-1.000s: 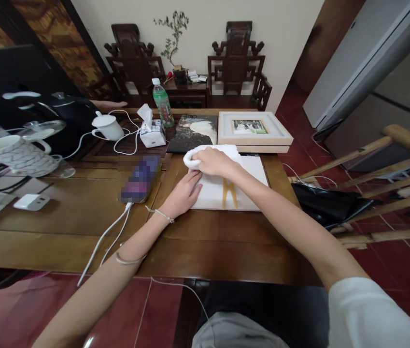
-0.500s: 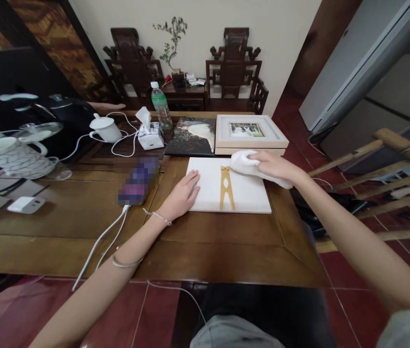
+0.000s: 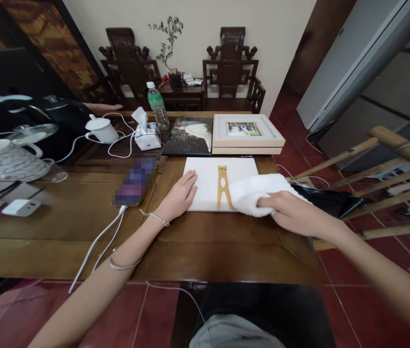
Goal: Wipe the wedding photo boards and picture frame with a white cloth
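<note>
A flat white board [image 3: 205,186] lies on the wooden table, with a yellow cat-shaped piece [image 3: 222,187] with long legs in its middle; I cannot tell if it is printed or loose. Resting on the board's left edge, my left hand [image 3: 180,194] is open, fingers stretched out flat. My right hand [image 3: 288,208] is closed on a white fluffy cloth [image 3: 259,191], which covers the board's lower right part and hangs past its edge.
Behind the board lie a dark photo panel [image 3: 192,135] and a pale wooden picture frame [image 3: 248,133]. A tissue box [image 3: 147,135], a green-labelled bottle [image 3: 158,107], a lidded white cup [image 3: 102,129] and a phone [image 3: 134,181] on a cable stand leftward. A wooden chair [image 3: 396,150] is at right.
My right hand has drawn the cloth from the board's upper right towards me, down to its lower right corner. My left hand has stayed on the left edge.
</note>
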A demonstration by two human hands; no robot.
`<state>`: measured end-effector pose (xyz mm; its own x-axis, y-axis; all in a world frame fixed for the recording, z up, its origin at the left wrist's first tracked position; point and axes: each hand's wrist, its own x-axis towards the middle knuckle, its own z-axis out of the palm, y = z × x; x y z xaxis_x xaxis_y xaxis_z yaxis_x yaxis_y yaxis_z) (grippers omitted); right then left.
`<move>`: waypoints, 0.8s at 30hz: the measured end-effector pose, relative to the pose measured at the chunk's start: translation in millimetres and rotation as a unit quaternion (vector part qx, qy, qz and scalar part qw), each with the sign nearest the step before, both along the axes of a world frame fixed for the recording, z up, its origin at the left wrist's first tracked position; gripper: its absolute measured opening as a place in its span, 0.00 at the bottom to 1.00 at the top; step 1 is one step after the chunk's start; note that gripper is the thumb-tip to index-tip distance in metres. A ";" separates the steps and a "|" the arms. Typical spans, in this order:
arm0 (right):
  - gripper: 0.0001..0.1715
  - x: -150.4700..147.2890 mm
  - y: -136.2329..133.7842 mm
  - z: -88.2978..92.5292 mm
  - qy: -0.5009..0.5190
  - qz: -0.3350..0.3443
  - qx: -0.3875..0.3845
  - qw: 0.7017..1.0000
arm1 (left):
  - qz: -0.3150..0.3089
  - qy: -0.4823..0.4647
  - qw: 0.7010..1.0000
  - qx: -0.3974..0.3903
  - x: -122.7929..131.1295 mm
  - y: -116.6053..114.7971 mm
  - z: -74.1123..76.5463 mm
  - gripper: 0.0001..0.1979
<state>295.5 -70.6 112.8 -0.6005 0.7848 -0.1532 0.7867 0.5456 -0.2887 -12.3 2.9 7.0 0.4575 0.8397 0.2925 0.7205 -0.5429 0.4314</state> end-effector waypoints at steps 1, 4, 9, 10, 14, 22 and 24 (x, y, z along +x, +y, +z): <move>0.24 0.6 11.2 -1.2 0.001 -0.001 0.011 1.000 | 0.000 0.000 1.000 0.001 -0.1 0.2 -0.2 0.25; 0.22 2.5 50.5 -4.0 0.013 0.001 0.042 0.999 | 0.000 0.000 1.000 0.000 -0.3 0.7 0.0 0.25; 0.21 1.0 108.3 -3.4 0.048 -0.023 0.051 0.997 | -0.002 -0.008 1.000 -0.004 -0.3 1.2 0.1 0.25; 0.22 0.1 115.0 -3.2 0.046 -0.032 0.052 0.997 | -0.001 -0.008 1.000 -0.003 -0.4 1.3 -0.1 0.24; 0.24 -2.7 117.2 -4.0 0.036 -0.048 0.054 0.997 | -0.001 -0.004 1.000 -0.001 -0.6 1.5 -0.2 0.24; 0.25 -5.7 21.9 4.6 -0.001 -0.001 -0.002 1.000 | 0.000 0.000 1.000 -0.007 0.3 0.4 1.4 0.25; 0.24 -5.0 -4.4 6.3 -0.004 0.003 -0.030 1.000 | -0.001 0.000 1.000 -0.007 0.5 0.5 0.9 0.25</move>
